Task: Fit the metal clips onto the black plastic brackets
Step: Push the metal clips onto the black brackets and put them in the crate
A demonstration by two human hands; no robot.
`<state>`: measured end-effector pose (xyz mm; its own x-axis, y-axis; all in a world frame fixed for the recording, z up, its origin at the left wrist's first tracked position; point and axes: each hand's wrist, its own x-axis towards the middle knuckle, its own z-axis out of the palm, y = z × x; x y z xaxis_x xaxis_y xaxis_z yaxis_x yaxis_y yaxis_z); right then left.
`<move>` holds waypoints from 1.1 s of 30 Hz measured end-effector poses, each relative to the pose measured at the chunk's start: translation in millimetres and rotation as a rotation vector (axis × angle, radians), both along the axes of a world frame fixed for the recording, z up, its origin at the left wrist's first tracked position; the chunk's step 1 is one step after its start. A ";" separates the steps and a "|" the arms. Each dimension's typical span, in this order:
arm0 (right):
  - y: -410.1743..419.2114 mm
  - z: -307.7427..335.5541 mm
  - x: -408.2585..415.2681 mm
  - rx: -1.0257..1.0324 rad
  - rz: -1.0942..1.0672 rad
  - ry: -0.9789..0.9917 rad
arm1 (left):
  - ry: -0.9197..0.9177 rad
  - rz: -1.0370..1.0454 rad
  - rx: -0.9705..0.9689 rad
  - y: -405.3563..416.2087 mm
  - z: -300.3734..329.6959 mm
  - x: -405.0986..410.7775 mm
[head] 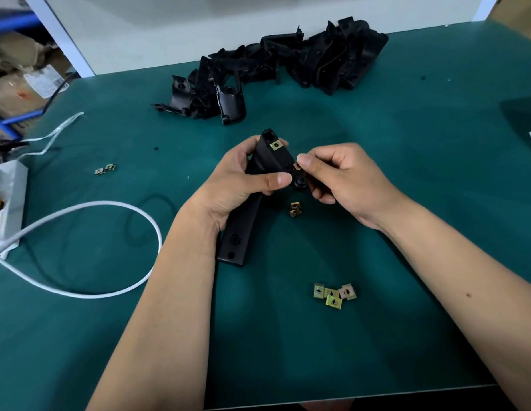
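My left hand (240,179) grips a long black plastic bracket (240,229) above the green mat, its lower end pointing toward me. One brass-coloured metal clip (276,145) sits fitted near the bracket's top end. My right hand (338,176) pinches a second clip (297,166) between thumb and forefinger against the bracket's middle tab. Two loose clips (294,209) lie just below my right hand. Several more clips (334,295) lie in a cluster nearer to me, and two clips (105,169) lie far left.
A heap of black brackets (276,66) lies at the back of the green mat (406,161), against a white wall. A white cable (110,250) loops at the left toward a white box (7,203). The mat's front edge runs below my forearms.
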<state>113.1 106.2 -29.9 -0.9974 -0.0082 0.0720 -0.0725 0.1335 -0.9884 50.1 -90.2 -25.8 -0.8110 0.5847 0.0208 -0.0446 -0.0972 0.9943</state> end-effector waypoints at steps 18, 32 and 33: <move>-4.9 -2.3 -1.9 0.071 -0.231 0.166 | -0.007 0.170 0.115 6.4 -3.6 -0.2; -11.0 4.9 8.8 0.299 -0.129 0.331 | 0.040 0.171 0.109 8.6 -1.0 5.1; -11.0 5.0 8.9 0.304 -0.131 0.334 | 0.035 0.180 0.107 8.9 -0.7 5.4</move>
